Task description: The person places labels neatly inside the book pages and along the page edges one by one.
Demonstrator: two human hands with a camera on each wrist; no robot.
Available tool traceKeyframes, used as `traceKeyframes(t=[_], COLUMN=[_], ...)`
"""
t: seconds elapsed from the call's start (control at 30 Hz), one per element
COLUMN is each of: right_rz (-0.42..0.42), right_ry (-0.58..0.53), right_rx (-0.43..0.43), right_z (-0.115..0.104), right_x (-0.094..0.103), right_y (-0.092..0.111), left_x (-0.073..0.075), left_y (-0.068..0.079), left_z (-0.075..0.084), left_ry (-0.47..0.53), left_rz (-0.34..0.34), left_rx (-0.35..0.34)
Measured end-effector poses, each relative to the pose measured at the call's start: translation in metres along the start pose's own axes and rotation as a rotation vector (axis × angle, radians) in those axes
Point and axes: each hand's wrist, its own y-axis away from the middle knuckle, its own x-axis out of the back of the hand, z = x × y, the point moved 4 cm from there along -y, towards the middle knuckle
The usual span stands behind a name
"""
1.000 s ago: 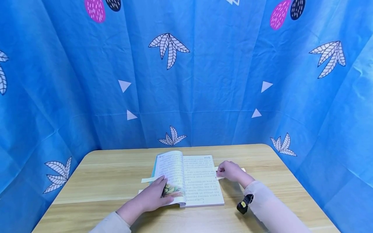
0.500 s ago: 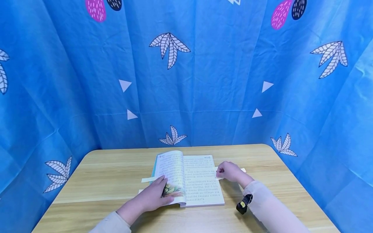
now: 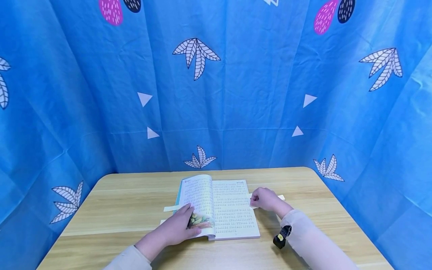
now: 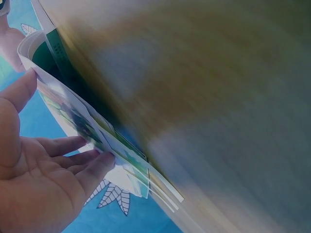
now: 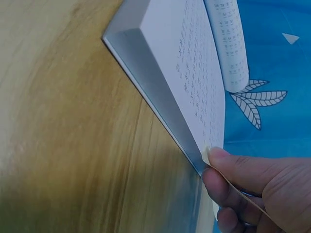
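Observation:
An open book (image 3: 233, 210) with printed text lies on the wooden table. Its left pages bulge up in a curve, with a coloured picture (image 3: 200, 220) low on the left page. My left hand (image 3: 179, 227) presses this page with spread, fairly straight fingers; in the left wrist view the fingertips (image 4: 108, 159) touch the paper. At the book's right edge my right hand (image 3: 268, 198) pinches a pale paper strip (image 5: 232, 183) between thumb and forefinger. The strip's tip overlaps the right page's edge in the right wrist view, and its other end runs back under the palm.
Another pale strip (image 3: 172, 208) sticks out past the book's left edge, and strip ends also show on the right. The wooden table (image 3: 121, 210) has a rounded far edge, with a blue patterned curtain (image 3: 253, 93) behind it. A black band (image 3: 283, 237) circles my right wrist.

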Motion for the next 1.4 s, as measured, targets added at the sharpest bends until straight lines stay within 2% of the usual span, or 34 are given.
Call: traceKeyframes(t=[0.17, 0.5, 0.87, 1.4], right_rz=[0.017, 0.068, 0.087, 0.189], right_ry=[0.019, 0.072, 0.074, 0.123], right_rx=[-0.002, -0.002, -0.022, 0.081], right_z=[-0.002, -0.002, -0.003, -0.010], right_x=[-0.001, -0.001, -0.002, 0.011], right_y=[-0.001, -0.001, 0.003, 0.005], left_x=[0.000, -0.001, 0.001, 0.001], left_y=[-0.001, -0.003, 0.000, 0.000], left_z=[0.000, 0.000, 0.002, 0.000], left_ry=[0.001, 0.043, 0.008, 0.008], left_rz=[0.001, -0.024, -0.004, 0.003], left_rx=[-0.006, 0.028, -0.019, -0.015])
